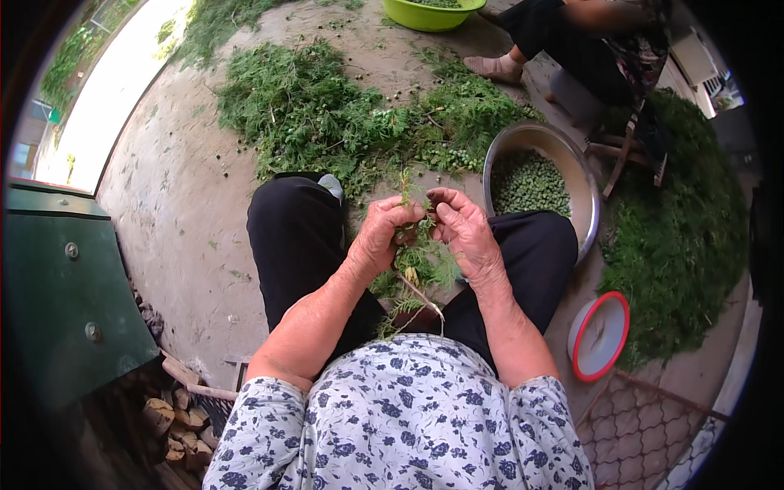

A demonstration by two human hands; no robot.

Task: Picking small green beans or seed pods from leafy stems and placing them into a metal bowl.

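Note:
My left hand (387, 228) is closed on a leafy conifer branch (422, 257), whose bare woody stem hangs towards my lap. Close beside it, my right hand (465, 229) has its thumb and fingers bent at the sprig's upper part; whether they pinch a cone or a twig is hidden. Past my right knee stands a wide metal basin (587, 184) partly filled with small green cones (531, 184). Cut conifer branches (306, 110) lie heaped on the ground before me, with loose green cones among them.
Another person (588, 43) sits at the upper right by a lime-green basin (429, 18) of cones. A dark green heap of branches (674, 245) lies at the right, beside a red-rimmed white bowl (571, 343) and wire mesh (637, 422). Split firewood (177, 422) and a green metal panel (73, 294) are at the left.

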